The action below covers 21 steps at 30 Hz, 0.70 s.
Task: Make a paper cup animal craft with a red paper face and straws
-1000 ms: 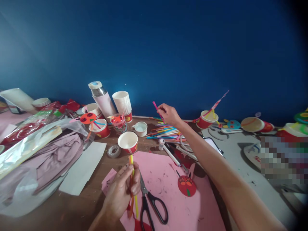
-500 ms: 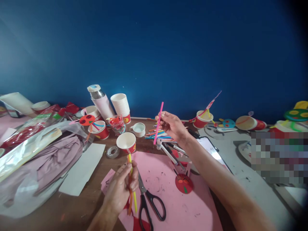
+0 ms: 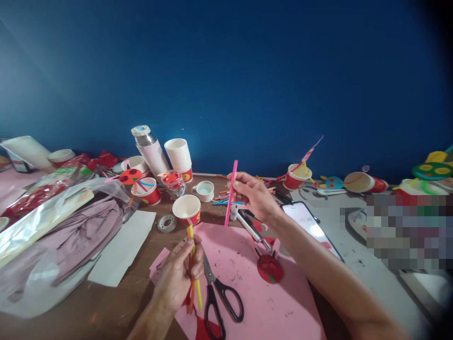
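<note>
My left hand (image 3: pixel 175 271) is closed around a yellow straw (image 3: pixel 199 296) and an orange strip (image 3: pixel 191 302), both pointing up between thumb and fingers. In my right hand (image 3: pixel 256 196), a pink straw (image 3: pixel 229 205) is pinched near its upper half and held nearly upright. Just past the left hand's fingertips stands a red-and-white paper cup (image 3: pixel 187 208). Black-handled scissors (image 3: pixel 214 286) lie on the pink paper (image 3: pixel 244 283), their blades partly hidden by the left hand. A red paper face (image 3: pixel 270 270) rests to their right.
Behind the right hand lie loose straws (image 3: pixel 222 203) and markers (image 3: pixel 250 225). A phone (image 3: pixel 303 222) is under the right forearm. A tape roll (image 3: pixel 166 223), stacked cups (image 3: pixel 178 156), a thermos (image 3: pixel 150 151) and finished-looking cup figures (image 3: pixel 297 177) line the back. Plastic bags (image 3: pixel 53 278) cover the left.
My right hand has lowered slightly with the pink straw, whose bottom end now appears over the pink paper's back edge. My left hand stays nearly still, holding the same pieces.
</note>
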Tool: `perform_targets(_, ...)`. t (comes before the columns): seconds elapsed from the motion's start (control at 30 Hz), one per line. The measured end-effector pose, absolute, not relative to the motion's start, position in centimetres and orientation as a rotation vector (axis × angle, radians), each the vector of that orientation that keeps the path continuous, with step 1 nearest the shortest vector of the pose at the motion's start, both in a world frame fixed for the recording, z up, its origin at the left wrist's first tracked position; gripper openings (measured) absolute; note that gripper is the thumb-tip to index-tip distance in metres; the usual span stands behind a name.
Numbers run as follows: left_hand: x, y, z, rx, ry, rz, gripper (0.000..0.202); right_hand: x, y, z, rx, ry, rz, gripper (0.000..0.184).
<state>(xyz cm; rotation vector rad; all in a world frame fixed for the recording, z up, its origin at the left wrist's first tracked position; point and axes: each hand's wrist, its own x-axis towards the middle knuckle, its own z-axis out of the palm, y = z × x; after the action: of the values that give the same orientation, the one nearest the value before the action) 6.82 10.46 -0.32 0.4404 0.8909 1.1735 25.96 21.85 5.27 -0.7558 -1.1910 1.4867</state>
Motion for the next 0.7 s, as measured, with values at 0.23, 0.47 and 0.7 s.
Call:
perform_targets(0.23, 6.8, 10.1, -0.4, 0.44, 0.872, 1.145, 0.013, 30.6, 27.5, 5.3, -1.345, -2.009, 0.294, 0.027)
perform_targets(0.47, 6.8, 10.3, -0.2, 0.453, 0.899, 1.168, 0.015, 32.1, 29.8, 1.6, -1.594, -2.295, 0.088, 0.036)
perform_targets(0.7, 7.1, 10.1, -0.2, 0.426, 0.917, 1.111, 0.015, 32.9, 27.9, -0.3, -1.535, -2.622, 0.221, 0.027)
